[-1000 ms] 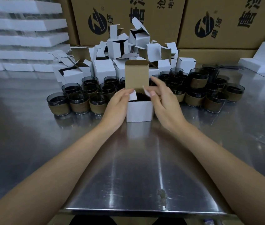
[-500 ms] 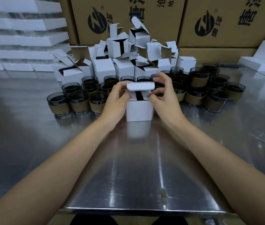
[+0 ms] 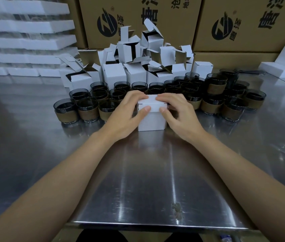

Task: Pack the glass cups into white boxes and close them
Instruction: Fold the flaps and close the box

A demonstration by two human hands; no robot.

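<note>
Your left hand and right hand both clasp the white box; press its lid down evenly until it seats flush.

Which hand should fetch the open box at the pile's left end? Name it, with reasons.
Probably left: the left hand holds the white box on the side nearer that open box; the right hand would have to cross over.

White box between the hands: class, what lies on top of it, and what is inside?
The left hand and right hand grip the white box, fingers over its folded-down lid. The lid hides the inside, so no contents can be seen.
</note>
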